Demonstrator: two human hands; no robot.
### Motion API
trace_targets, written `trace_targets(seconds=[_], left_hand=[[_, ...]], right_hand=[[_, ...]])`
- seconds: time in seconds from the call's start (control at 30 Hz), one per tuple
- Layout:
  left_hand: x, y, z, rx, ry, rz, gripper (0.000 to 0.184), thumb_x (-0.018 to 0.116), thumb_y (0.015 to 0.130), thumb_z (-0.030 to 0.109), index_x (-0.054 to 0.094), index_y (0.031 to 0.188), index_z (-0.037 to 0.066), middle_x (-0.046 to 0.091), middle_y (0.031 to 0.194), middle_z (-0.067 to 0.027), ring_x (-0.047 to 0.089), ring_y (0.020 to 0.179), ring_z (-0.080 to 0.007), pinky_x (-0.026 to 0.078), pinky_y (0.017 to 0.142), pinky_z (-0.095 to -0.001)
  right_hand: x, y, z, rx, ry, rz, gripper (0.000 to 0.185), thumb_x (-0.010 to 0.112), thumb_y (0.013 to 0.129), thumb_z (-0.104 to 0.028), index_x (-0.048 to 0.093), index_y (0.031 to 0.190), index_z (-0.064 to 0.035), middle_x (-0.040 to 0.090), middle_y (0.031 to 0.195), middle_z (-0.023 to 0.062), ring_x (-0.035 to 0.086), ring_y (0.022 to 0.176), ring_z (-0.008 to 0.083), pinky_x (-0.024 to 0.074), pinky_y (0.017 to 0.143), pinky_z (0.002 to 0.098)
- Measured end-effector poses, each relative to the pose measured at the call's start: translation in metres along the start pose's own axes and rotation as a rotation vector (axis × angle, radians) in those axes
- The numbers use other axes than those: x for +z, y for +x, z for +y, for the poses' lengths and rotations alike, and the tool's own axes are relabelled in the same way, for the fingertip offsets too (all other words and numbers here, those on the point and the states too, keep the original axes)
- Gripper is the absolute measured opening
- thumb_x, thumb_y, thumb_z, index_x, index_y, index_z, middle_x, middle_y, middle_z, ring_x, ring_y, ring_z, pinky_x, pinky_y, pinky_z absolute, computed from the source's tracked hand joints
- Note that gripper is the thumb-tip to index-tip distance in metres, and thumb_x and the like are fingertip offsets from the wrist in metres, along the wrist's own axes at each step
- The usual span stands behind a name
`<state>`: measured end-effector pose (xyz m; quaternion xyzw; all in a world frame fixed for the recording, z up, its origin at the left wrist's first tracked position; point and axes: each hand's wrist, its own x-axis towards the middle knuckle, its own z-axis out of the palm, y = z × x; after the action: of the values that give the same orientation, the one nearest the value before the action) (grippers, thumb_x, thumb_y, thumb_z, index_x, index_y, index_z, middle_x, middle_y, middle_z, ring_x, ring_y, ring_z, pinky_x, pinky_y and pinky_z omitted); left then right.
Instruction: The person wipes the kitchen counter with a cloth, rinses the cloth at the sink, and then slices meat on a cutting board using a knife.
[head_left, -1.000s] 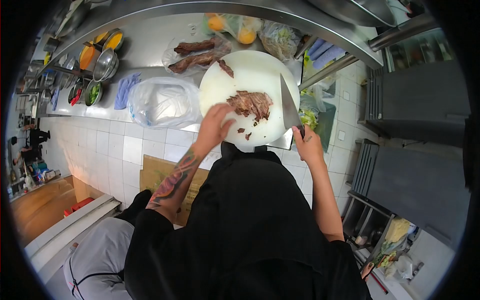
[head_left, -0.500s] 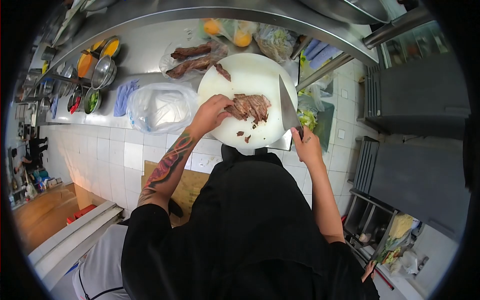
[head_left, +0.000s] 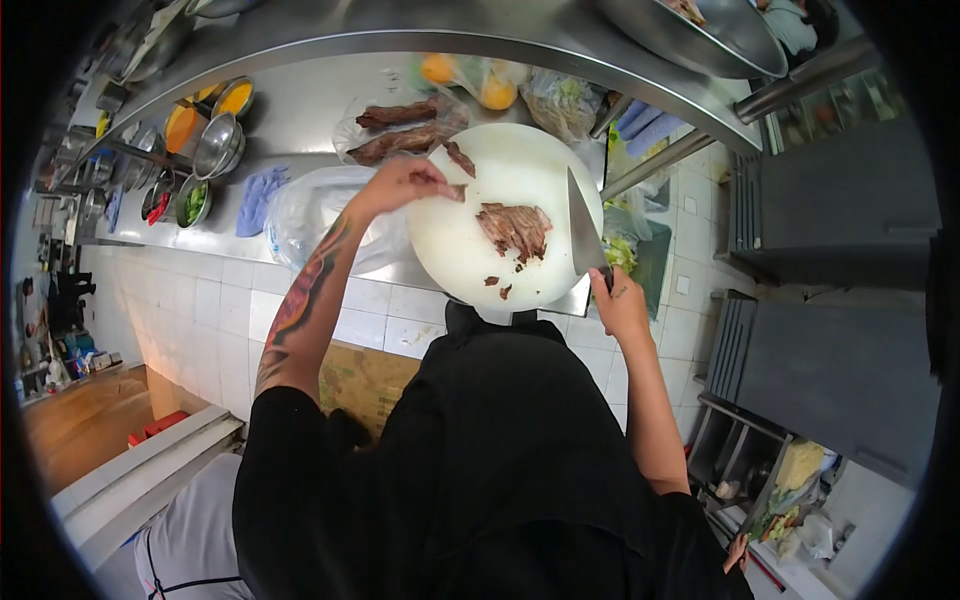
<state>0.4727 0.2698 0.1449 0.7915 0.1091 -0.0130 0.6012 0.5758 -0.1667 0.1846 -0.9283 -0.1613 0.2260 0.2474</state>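
Over the left edge of the round white cutting board (head_left: 450, 245), my left hand (head_left: 405, 184) pinches a small piece of meat (head_left: 455, 192). My right hand (head_left: 622, 305) grips the handle of a large kitchen knife (head_left: 584, 225), whose blade rests along the board's right side, pointing away from me. Sliced brown meat (head_left: 515, 230) lies in a pile at the board's middle. Small scraps (head_left: 504, 292) sit nearer to me, and a longer strip of meat (head_left: 460, 158) lies at the far left of the board.
Beyond the board, two long pieces of meat (head_left: 400, 113) lie on a plastic bag. A clear bag (head_left: 335, 215) and a blue cloth (head_left: 260, 200) are to the left, with metal bowls (head_left: 218, 147) farther off. A steel shelf (head_left: 400, 45) overhangs the counter.
My left hand has lifted away from the sliced pile, up and to the left, with a small piece of meat. My right hand still holds the knife in nearly the same place.
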Motion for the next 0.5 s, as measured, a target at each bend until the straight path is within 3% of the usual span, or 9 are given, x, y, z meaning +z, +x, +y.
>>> trace_targets(seconds=[0.17, 0.23, 0.27, 0.33, 0.47, 0.5], left_hand=[[-0.016, 0.034, -0.012, -0.083, 0.219, -0.007, 0.02, 0.083, 0.088, 0.019, 0.076, 0.095, 0.002, 0.076, 0.094, -0.0072, 0.068, 0.084, -0.014, 0.054, 0.073, -0.0305], [-0.01, 0.032, -0.008, 0.101, 0.529, 0.086, 0.02, 0.084, 0.085, 0.017, 0.076, 0.099, 0.004, 0.074, 0.102, -0.0097, 0.069, 0.094, -0.0228, 0.054, 0.079, -0.0343], [-0.009, 0.031, -0.011, 0.101, 0.531, 0.08, 0.02, 0.084, 0.085, 0.017, 0.076, 0.099, 0.004, 0.074, 0.102, -0.0097, 0.069, 0.094, -0.0228, 0.054, 0.079, -0.0343], [-0.001, 0.024, -0.013, 0.438, 0.685, 0.365, 0.023, 0.083, 0.082, 0.011, 0.075, 0.102, 0.005, 0.07, 0.11, -0.012, 0.067, 0.105, -0.0319, 0.055, 0.086, -0.0389], [0.037, -0.004, 0.013, 0.504, 0.444, 0.379, 0.026, 0.075, 0.083, 0.001, 0.073, 0.108, 0.006, 0.07, 0.117, -0.0127, 0.068, 0.107, -0.0318, 0.057, 0.091, -0.0424], [0.052, -0.012, 0.017, 0.536, 0.487, 0.25, 0.026, 0.075, 0.083, 0.0, 0.073, 0.108, 0.006, 0.07, 0.117, -0.0119, 0.067, 0.11, -0.0321, 0.055, 0.094, -0.0415]], right_hand=[[-0.004, -0.002, -0.007, 0.033, -0.019, -0.009, 0.048, 0.061, 0.104, -0.046, 0.063, 0.097, 0.0016, 0.07, 0.078, 0.0263, 0.069, 0.076, 0.0474, 0.0525, 0.073, 0.0541], [-0.005, -0.002, -0.01, 0.049, -0.007, -0.014, 0.048, 0.061, 0.104, -0.046, 0.063, 0.097, 0.0016, 0.07, 0.077, 0.0266, 0.069, 0.075, 0.047, 0.0527, 0.073, 0.0536], [-0.005, -0.004, -0.011, 0.05, 0.016, -0.012, 0.048, 0.06, 0.104, -0.046, 0.062, 0.096, 0.0016, 0.069, 0.077, 0.0269, 0.068, 0.076, 0.0476, 0.0526, 0.073, 0.054], [0.0, -0.006, -0.005, 0.063, 0.041, -0.017, 0.048, 0.06, 0.104, -0.046, 0.062, 0.095, 0.0016, 0.069, 0.077, 0.0273, 0.068, 0.076, 0.0482, 0.0526, 0.073, 0.0544], [0.01, -0.001, 0.011, -0.012, 0.02, 0.051, 0.048, 0.06, 0.104, -0.046, 0.063, 0.096, 0.0015, 0.07, 0.078, 0.0277, 0.068, 0.079, 0.0503, 0.0521, 0.074, 0.0566], [0.01, 0.0, 0.01, -0.021, 0.016, 0.059, 0.048, 0.06, 0.104, -0.046, 0.063, 0.097, 0.0014, 0.07, 0.078, 0.0278, 0.068, 0.08, 0.051, 0.0519, 0.075, 0.0572]])
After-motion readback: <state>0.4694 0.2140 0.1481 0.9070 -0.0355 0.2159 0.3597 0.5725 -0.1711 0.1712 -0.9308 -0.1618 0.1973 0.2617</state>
